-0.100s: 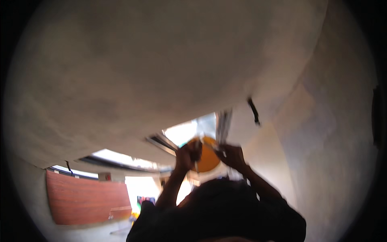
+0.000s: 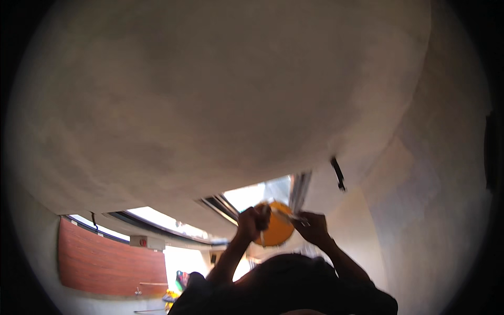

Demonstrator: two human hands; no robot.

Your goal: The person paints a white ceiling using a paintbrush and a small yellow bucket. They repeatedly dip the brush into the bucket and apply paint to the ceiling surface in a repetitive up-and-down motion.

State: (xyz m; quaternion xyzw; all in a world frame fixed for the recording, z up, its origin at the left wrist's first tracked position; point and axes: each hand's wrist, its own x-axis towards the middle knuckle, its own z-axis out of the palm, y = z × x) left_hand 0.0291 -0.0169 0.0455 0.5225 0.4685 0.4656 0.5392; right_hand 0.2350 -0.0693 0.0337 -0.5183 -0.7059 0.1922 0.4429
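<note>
Head view, hands (image 2: 283,223) gripping round orange disc (image 2: 277,231)

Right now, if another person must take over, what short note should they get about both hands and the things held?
Left hand: raised, closed on the orange round object.
Right hand: raised, pinching a thin pale tool lying across the orange object.
Both are held up near the ceiling, before a bright window.
Done or left: cannot tell, the view is dark and small.
</note>
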